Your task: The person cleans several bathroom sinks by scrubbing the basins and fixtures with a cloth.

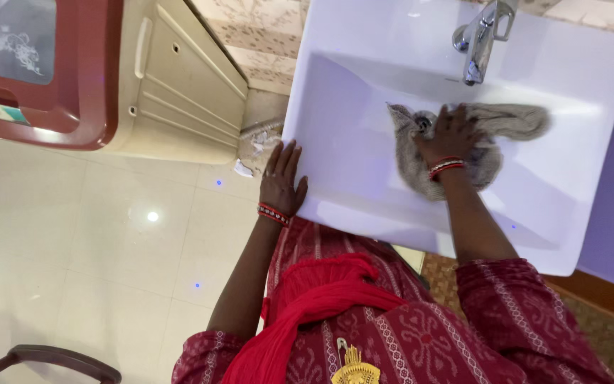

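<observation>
light: bright, even, indoor
glare: lamp spots on glossy floor [152,216]; sheen on white sink [364,43]
shadows: soft, inside basin
focus: mostly sharp, slight edge stretch

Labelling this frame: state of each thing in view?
Cloth: crumpled in basin, over the drain.
Tap: no water visible.
Sink: basin shows no pooled water.
Right hand: pressing on cloth.
Left hand: flat on sink's edge.
</observation>
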